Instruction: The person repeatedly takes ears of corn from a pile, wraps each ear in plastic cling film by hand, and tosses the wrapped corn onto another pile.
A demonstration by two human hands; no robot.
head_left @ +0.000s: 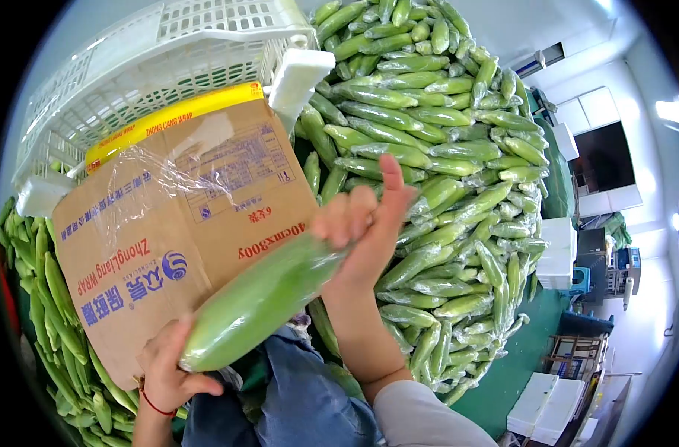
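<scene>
A long green vegetable (261, 302) in clear plastic film lies tilted between my two hands, over the front of a brown cardboard box (183, 238). My left hand (168, 365) holds its lower end, thumb apart below it. At the upper end, my right hand (365, 223) has its fingers curled against the film, with the thumb raised. Along the back edge of the box sits a yellow wrap box (176, 119).
Behind the box stands a white plastic crate (161, 71). Film-wrapped green vegetables (444, 164) are heaped at the right, and unwrapped ones (53, 298) lie at the left. White foam boxes (548, 406) stand on the far right beside the green floor (529, 335).
</scene>
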